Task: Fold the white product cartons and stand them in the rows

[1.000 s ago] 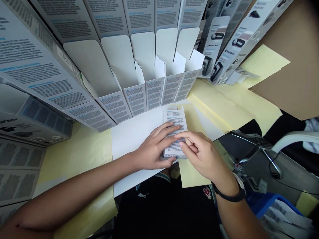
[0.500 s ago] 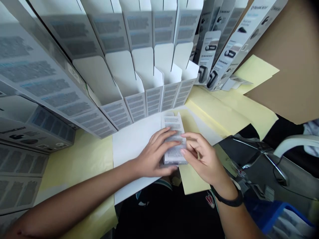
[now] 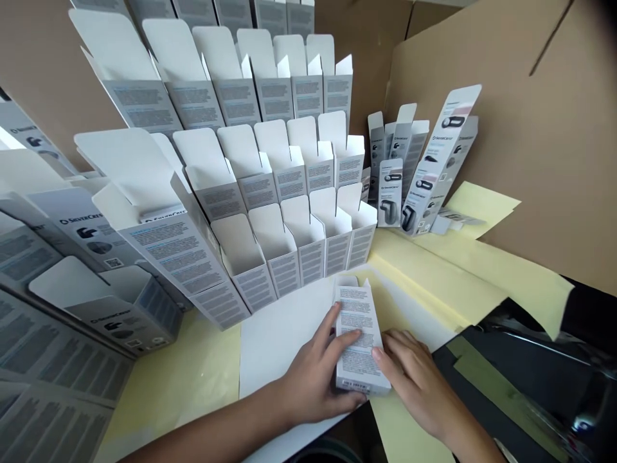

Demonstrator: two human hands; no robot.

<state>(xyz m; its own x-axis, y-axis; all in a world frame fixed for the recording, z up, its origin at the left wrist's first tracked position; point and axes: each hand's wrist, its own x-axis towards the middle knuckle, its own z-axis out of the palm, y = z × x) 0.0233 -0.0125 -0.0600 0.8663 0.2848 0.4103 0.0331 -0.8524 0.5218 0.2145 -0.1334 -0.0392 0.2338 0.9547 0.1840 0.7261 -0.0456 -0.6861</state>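
A small printed cardboard box (image 3: 360,341) lies low at the middle of the head view, its text-covered face up and its far end flap raised. My left hand (image 3: 324,366) grips it from the left, with fingers over the printed face and the thumb at the near end. On the opposite side my right hand (image 3: 413,373) holds the box, thumb on the top edge and fingers curled along the right side. Beneath the box is a white sheet (image 3: 270,347) on the work surface. The contents of the box are hidden.
Rows of open-topped boxes (image 3: 303,251) stand behind the hands. More boxes (image 3: 130,308) are stacked at left. Tall upright cartons (image 3: 441,161) and yellow paper (image 3: 429,276) sit to the right, before a brown cardboard wall (image 3: 540,154).
The view has tilted up, showing more box rows and the cardboard wall. My right hand has turned from a loose pinch above the box to resting along its right side.
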